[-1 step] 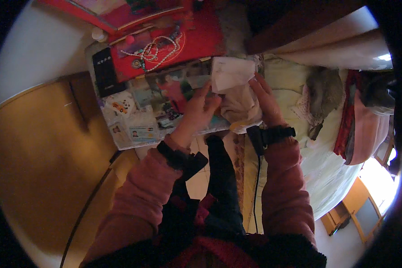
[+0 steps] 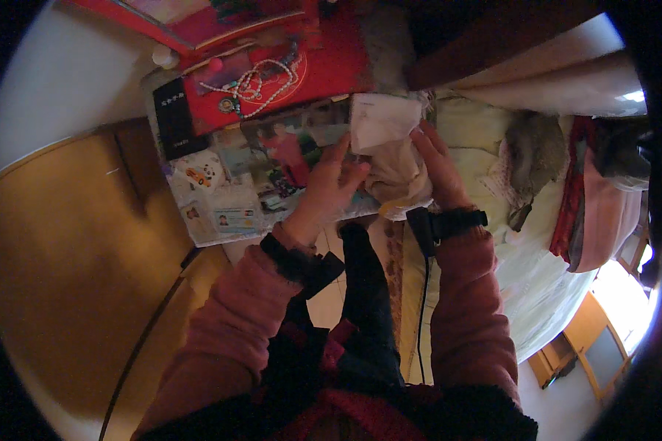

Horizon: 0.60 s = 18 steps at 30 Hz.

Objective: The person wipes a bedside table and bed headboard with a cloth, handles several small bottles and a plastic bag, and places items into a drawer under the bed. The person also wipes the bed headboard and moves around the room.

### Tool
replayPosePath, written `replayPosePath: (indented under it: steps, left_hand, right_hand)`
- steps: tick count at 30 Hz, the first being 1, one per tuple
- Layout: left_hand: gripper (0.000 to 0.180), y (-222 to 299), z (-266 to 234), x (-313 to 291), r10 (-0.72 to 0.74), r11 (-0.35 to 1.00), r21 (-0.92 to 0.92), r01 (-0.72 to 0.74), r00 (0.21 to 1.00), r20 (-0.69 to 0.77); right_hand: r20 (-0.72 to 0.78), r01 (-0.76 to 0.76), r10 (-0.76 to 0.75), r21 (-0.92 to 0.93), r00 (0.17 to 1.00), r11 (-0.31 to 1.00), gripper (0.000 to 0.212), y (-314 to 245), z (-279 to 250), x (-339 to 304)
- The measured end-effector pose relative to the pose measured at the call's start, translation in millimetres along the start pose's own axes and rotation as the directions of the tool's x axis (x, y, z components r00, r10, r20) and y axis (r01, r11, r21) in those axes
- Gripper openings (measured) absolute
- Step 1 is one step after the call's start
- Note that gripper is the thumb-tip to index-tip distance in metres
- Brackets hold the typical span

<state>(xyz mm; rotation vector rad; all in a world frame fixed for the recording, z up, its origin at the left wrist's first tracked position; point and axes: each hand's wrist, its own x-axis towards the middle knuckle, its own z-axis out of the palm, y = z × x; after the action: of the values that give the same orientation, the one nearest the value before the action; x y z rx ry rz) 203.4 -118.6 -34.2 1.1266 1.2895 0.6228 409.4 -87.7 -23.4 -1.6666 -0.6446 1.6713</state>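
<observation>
A folded white sheet (image 2: 382,121), paper or thin cloth, lies at the right end of the table, slightly tilted. Below it spreads a crumpled beige cloth (image 2: 399,175) whose near edge is whitish and yellowish. My left hand (image 2: 329,182) is at the sheet's left side, thumb and forefinger apart, the forefinger's tip close to its edge. On the other side my right hand (image 2: 443,167) has its fingers stretched along the right edge of the sheet and the beige cloth. Both wrists wear black bands with a dark block.
A photo-covered table (image 2: 213,239) carries a red box (image 2: 346,66), a bead necklace (image 2: 276,99) and a black box (image 2: 175,117). To the right is a bed with a pale cover (image 2: 485,158) and a grey garment (image 2: 533,151). A black cable (image 2: 421,316) hangs by my right arm.
The white sheet and my left hand have shifted very slightly to the right. My right hand looks unmoved.
</observation>
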Motion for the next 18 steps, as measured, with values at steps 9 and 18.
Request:
replayPosePath:
  steps: [9, 18]
  left_hand:
    - [0.061, 15.0, -3.4, -10.8, -0.119, 0.981, -0.147, 0.125, 0.992, 0.048]
    - [0.079, 27.7, 13.4, -80.3, 0.229, 0.973, -0.071, -0.218, 0.937, 0.263]
  right_hand:
    - [-0.090, 0.056, -0.060, -0.051, 0.994, 0.997, 0.068, -2.2, 8.4, -6.6]
    - [0.055, -0.095, 0.081, 0.341, 0.995, 0.935, 0.065, 34.2, 42.6, -134.0]
